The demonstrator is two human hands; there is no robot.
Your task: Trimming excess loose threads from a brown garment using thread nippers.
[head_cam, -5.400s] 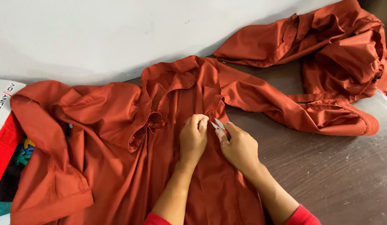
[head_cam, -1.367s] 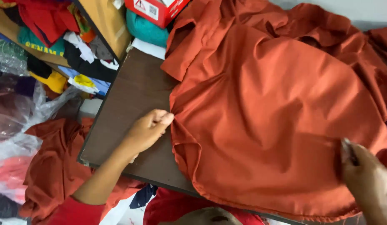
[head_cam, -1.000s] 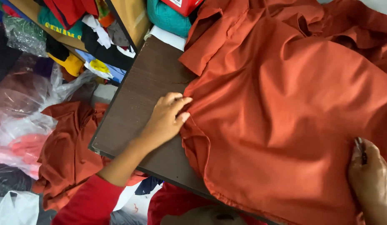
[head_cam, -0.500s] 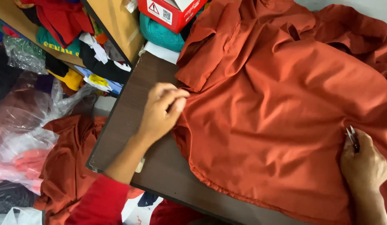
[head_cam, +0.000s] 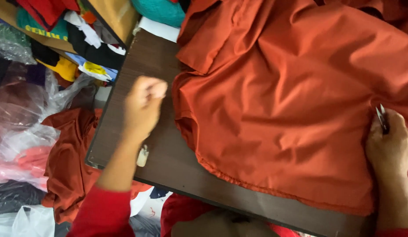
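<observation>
A rust-orange garment [head_cam: 278, 109] lies spread over the dark brown table [head_cam: 168, 166]. My left hand [head_cam: 144, 105] is blurred, its fingers curled shut, and it hovers over bare table just left of the garment's edge without touching the cloth. I see nothing in it. My right hand [head_cam: 390, 149] rests on the garment at the right edge of view. It grips small metal thread snips [head_cam: 382, 118], whose tips point up against the cloth.
Left of the table lie heaps of clothes and clear plastic bags [head_cam: 23, 131], with another rust-orange garment [head_cam: 67, 162] among them. A cardboard box [head_cam: 114, 17] and teal fabric [head_cam: 160, 8] sit at the table's far end. A small pale scrap [head_cam: 143, 156] lies near the table's front edge.
My left hand has let go of the garment's edge and pulled away to the left over bare table. My right hand has stayed on the cloth with the snips.
</observation>
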